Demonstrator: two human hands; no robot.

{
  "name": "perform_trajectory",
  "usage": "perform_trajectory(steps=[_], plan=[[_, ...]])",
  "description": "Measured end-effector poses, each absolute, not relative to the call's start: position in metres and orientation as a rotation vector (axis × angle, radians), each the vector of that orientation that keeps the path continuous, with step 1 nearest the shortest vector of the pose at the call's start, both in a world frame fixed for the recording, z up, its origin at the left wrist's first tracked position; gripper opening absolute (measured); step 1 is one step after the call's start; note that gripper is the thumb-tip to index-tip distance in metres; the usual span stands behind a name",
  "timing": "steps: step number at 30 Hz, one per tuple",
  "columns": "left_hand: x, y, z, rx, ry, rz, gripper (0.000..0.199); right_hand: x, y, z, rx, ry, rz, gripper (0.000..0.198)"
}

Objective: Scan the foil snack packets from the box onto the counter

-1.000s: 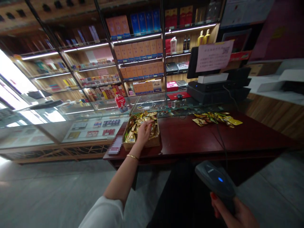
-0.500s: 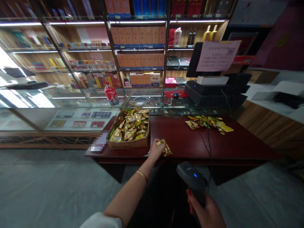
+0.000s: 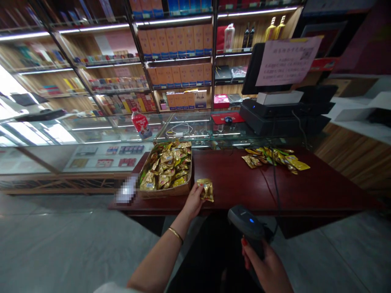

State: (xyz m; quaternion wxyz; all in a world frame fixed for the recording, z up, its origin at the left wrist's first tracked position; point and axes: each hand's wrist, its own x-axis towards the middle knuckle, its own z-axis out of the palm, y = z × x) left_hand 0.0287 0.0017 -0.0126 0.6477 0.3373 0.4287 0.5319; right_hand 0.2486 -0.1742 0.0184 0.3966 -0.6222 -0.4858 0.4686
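Note:
My left hand (image 3: 193, 200) holds a small gold snack packet (image 3: 206, 189) upright just above the front edge of the dark red table (image 3: 311, 191). To its left stands a cardboard box (image 3: 166, 190) filled with several similar gold packets. My right hand (image 3: 266, 268) grips a grey barcode scanner (image 3: 246, 222) with a blue light, held low in front of the table and pointing toward the packet. A cable runs from the scanner up across the table.
Several loose packets (image 3: 275, 157) lie on the table's far right. Behind it are a glass counter (image 3: 128, 134) with a red bottle (image 3: 140, 123), a black register with a paper notice (image 3: 287, 61), and shelves of boxed goods (image 3: 180, 73).
My left hand took a packet out of the box, brought it to the table's front edge and turned it upright. The scanner rose slightly toward it.

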Motion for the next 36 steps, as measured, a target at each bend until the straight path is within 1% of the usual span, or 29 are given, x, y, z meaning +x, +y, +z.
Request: perform_trajectory(steps=[2,5,7,11,16,21,25,29,32,34,36], plan=[[0.027,0.002,-0.013,0.709,0.947,1.182,0.069,0.242,-0.169,0.02,-1.574,-1.201,1.148,0.053],[0.027,0.001,-0.015,0.755,0.925,1.165,0.086,0.234,-0.163,0.021,-1.6,-1.16,1.063,0.055],[0.029,-0.001,-0.017,0.824,0.928,1.173,0.089,0.232,-0.159,0.021,-1.611,-1.187,1.071,0.056],[0.032,-0.004,-0.016,0.907,0.92,1.185,0.074,0.228,-0.155,0.024,-1.577,-1.196,1.147,0.053],[0.03,-0.005,-0.014,0.954,0.915,1.17,0.073,0.221,-0.152,0.031,-1.543,-1.18,1.122,0.053],[0.028,-0.005,-0.01,1.076,0.942,1.103,0.06,0.224,-0.15,0.029,-1.583,-1.236,1.07,0.055],[0.028,-0.006,-0.011,0.992,0.932,1.113,0.065,0.228,-0.151,0.022,-1.568,-1.238,1.027,0.055],[0.028,-0.005,-0.014,0.902,0.933,1.136,0.077,0.228,-0.153,0.01,-1.587,-1.23,1.037,0.054],[0.028,-0.003,-0.017,0.862,0.995,1.176,0.083,0.228,-0.154,-0.009,-1.589,-1.214,0.884,0.056],[0.03,-0.001,-0.021,0.865,1.049,1.224,0.079,0.228,-0.154,-0.028,-1.547,-1.154,0.766,0.067],[0.035,0.003,-0.024,0.91,1.091,1.231,0.069,0.228,-0.154,-0.051,-1.49,-1.081,0.755,0.067]])
